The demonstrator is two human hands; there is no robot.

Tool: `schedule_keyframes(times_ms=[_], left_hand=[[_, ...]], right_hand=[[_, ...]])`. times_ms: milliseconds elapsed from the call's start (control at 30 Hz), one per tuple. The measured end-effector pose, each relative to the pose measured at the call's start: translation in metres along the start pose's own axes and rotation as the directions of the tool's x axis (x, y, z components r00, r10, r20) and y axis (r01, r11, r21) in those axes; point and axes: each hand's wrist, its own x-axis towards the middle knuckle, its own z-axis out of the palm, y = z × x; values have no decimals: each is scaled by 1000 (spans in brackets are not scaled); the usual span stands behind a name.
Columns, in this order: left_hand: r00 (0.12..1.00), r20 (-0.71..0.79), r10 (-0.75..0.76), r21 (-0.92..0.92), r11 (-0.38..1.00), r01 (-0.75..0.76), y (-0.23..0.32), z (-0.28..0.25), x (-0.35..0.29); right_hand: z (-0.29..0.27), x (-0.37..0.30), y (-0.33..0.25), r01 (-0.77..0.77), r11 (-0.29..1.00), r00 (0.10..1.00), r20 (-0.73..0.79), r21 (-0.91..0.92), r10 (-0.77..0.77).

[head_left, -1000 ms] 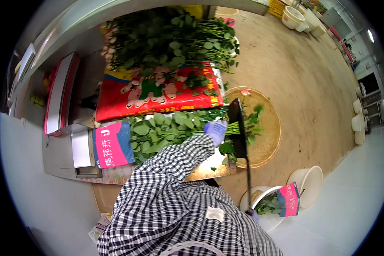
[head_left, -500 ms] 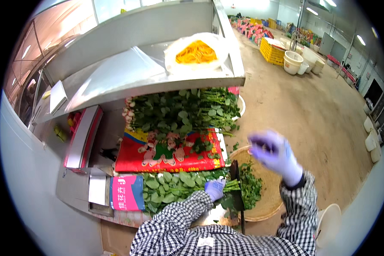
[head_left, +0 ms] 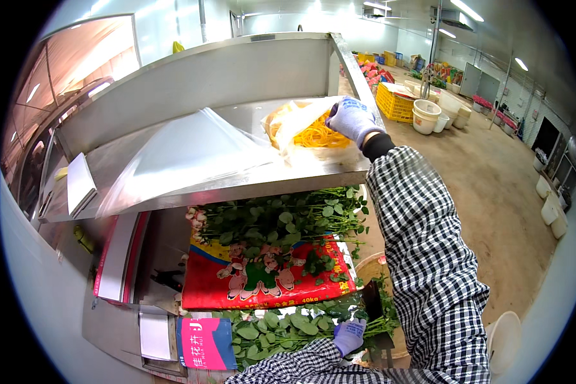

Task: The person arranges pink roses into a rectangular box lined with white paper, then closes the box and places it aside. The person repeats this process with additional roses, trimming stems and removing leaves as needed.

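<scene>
Left hand [head_left: 349, 336] curled round leafy stems [head_left: 276, 335]; right hand [head_left: 355, 120] part-closed at yellow rubber bands [head_left: 316, 136], hold unclear; slack left grip could splay stems

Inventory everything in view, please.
Bench: 1, grey, lower left
Shelf: 1, grey, above bench
Bag: 1, whitish, shelf's right
Bands: many, yellow, inside bag
Sheets: uncounted, clear, on shelf
Flat stack: 1, white, shelf's left
Sack: 1, red, on bench
Stems: many, green, on sack
Wrapped bunch: 1, green, bench front
Wrapper: 1, pink/blue, on bunch
Blade-like plate: 1, black, bench's right
Basin: 1, tan, by plate
Near bucket: 1, white, lower right
Far buckets: several, white, upper right
Crate: 1, yellow, upper right
Left hand: 1, lavender-gloved, on bunch
Right hand: 1, lavender-gloved, at bag
Sleeves: 2, black/white, behind hands
</scene>
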Motion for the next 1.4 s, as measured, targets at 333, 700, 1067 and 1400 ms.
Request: schedule_keyframes(times_ms=[333,700,1067,1400], left_hand=[[905,-425,26,19,1000,-20,10,-144,-94],[810,-571,132,-58,978,-201,36,-195,-225],[762,-637,115,-110,965,-237,52,-188,-251],[704,-657,268,184,964,-194,42,-147,-188]], right_hand=[[-38,-97,87,-614,-460,696,164,641,-699],[-69,-333,42,-511,-35,759,432,859,-488],[95,-378,14,-600,-125,614,355,790,-705],[-11,-361,-6,442,379,528,105,813,-842]])
